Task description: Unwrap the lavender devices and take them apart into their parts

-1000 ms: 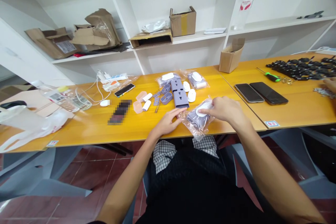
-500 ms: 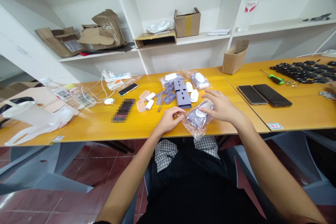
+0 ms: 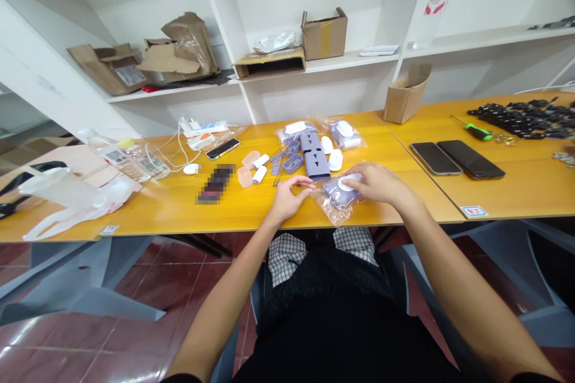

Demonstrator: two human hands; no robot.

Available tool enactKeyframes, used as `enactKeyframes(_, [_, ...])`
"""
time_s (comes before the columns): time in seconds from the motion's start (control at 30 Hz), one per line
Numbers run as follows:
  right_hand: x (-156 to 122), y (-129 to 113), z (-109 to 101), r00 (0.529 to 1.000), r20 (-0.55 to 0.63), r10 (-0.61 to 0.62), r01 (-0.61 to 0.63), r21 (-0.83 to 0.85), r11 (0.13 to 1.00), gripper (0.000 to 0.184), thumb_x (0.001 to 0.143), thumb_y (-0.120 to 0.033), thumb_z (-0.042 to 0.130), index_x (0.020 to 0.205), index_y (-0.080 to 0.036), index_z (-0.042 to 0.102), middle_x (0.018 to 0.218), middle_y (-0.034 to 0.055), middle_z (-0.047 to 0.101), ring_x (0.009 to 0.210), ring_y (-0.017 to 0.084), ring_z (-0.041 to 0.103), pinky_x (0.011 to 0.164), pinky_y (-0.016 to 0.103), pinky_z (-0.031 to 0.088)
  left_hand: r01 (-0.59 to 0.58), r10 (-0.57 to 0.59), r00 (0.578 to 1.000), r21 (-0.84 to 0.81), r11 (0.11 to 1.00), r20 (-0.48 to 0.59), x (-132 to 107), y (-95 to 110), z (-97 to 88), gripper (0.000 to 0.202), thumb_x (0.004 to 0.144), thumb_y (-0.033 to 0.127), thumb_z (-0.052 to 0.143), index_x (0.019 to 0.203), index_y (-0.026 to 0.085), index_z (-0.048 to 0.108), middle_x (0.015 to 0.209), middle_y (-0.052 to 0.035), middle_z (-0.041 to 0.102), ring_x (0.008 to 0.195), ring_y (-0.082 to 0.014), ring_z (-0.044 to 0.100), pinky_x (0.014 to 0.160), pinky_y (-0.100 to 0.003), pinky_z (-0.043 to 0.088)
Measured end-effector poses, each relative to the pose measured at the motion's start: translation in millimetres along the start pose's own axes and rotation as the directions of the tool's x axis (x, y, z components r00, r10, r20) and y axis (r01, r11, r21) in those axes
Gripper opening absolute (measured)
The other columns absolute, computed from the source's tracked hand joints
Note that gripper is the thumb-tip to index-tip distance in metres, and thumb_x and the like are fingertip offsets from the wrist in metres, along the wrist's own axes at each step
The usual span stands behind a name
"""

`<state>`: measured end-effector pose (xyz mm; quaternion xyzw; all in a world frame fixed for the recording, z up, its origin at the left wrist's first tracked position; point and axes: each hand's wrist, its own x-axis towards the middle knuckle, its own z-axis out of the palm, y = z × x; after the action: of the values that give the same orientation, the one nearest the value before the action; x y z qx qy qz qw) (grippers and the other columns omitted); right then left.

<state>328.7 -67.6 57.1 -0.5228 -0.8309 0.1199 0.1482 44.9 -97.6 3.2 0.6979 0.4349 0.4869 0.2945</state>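
Looking down, my right hand [image 3: 380, 184] curves over the clear plastic bag [image 3: 338, 198], gripping or just resting, I can't tell. The bag sits near the front edge of the yellow table [image 3: 153, 215]. My left hand [image 3: 290, 201] stays loosely curled, holding nothing, just beside the bag, and the lavender power strip [image 3: 317, 166] lies just beyond it.

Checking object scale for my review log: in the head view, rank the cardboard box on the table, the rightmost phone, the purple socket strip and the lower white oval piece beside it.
1. Cardboard box and rightmost phone: too close to rank.
2. Purple socket strip.
3. Lower white oval piece.
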Motion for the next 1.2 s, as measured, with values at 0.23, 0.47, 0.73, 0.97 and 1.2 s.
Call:
enactKeyframes(0.23, [-1, 4, 0, 0.993, -0.030, 0.113, -0.115, -0.063, 0.991, 0.048, 0.100, -0.060, 0.053, 0.119, -0.025, 0.080, 0.124, 0.0147, 0.079, 0.117, 0.041, 0.071, 0.092, 0.050, 0.054, -0.087, 0.084, 0.981, 0.012, 0.996, 0.178, -3, 0, -3.2, 0.042, 0.097, 0.026, 0.063, 0.138, 0.017, 0.065, 0.102, -0.0080, 0.075, 0.101, -0.0234, 0.070, 0.103, -0.044, 0.054])
enactKeyframes(0.47, [-3, 6, 4, 0.995, -0.057, 0.082, -0.085, -0.053, 0.995, 0.049, 0.102, -0.063, 0.049, 0.119, -0.029, 0.079, 0.133, 0.0112, 0.077, 0.130, 0.042, 0.063, 0.097, 0.053, 0.050, -0.243, 0.082, 0.928, 0.424, 0.872, 0.363, -7, 11, 6.0, 0.036, 0.100, 0.039, 0.067, 0.133, 0.029, 0.075, 0.104, -0.0067, 0.065, 0.107, -0.0278, 0.060, 0.105, -0.049, 0.048])
enactKeyframes(0.73, [2, 23, 1, 0.992, -0.052, 0.112, -0.111, 0.019, 0.994, 0.048, 0.101, -0.063, 0.052, 0.120, -0.028, 0.079, 0.131, 0.0090, 0.079, 0.124, 0.039, 0.068, 0.098, 0.049, 0.051, -0.240, 0.206, 0.940, 0.100, 0.965, 0.273, -3, 11, -9.5, 0.025, 0.102, 0.035, 0.063, 0.093, 0.022, 0.082, 0.122, -0.0104, 0.063, 0.118, -0.0263, 0.063, 0.110, -0.047, 0.049])
enactKeyframes(0.97, [1, 36, 0, 0.999, -0.017, 0.041, -0.040, 0.071, 0.997, 0.049, 0.099, -0.065, 0.054, 0.124, -0.030, 0.078, 0.135, 0.0078, 0.076, 0.131, 0.039, 0.064, 0.108, 0.053, 0.048, -0.227, 0.073, 0.942, 0.457, 0.860, 0.329, -3, 7, 3.5, 0.048, 0.104, 0.039, 0.058, 0.060, 0.020, 0.068, 0.089, -0.0054, 0.074, 0.103, -0.0261, 0.064, 0.108, -0.051, 0.040])
enactKeyframes(1.2, [-2, 63, -2, 0.986, 0.097, -0.138, 0.111, 0.243, 0.964, 0.092, 0.066, -0.060, 0.091, 0.148, -0.028, 0.065, 0.152, 0.0119, 0.064, 0.144, 0.040, 0.054, 0.123, 0.056, 0.041, -0.234, 0.048, 0.950, 0.599, 0.766, 0.310, -5, 9, 6.8, 0.033, 0.091, 0.021, 0.068, 0.121, 0.029, 0.079, 0.115, -0.0054, 0.075, 0.115, -0.0284, 0.063, 0.106, -0.051, 0.040])
